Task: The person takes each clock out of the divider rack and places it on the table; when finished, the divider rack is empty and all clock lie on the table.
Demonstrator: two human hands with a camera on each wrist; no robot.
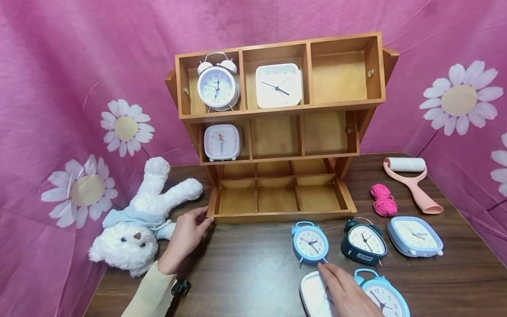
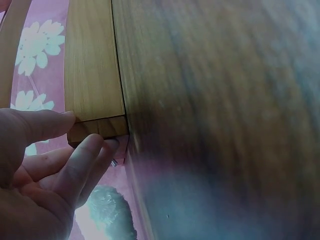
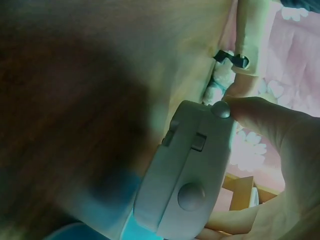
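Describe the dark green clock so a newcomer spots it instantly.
Find the wooden shelf unit, then the table before its lower right corner. There the dark green clock sits between a sky-blue clock, left, and a pale-blue clock, right. Its dark case sets it apart from both.

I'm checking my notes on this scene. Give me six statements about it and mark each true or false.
1. The left hand grips the shelf. True.
2. The right hand holds a blue clock. False: it holds a white clock.
3. Three clocks stand in the shelf. True.
4. The bear lies right of the shelf. False: it lies left of it.
5. The yarn is in the shelf. False: it lies on the table.
6. The roller lies on the table. True.
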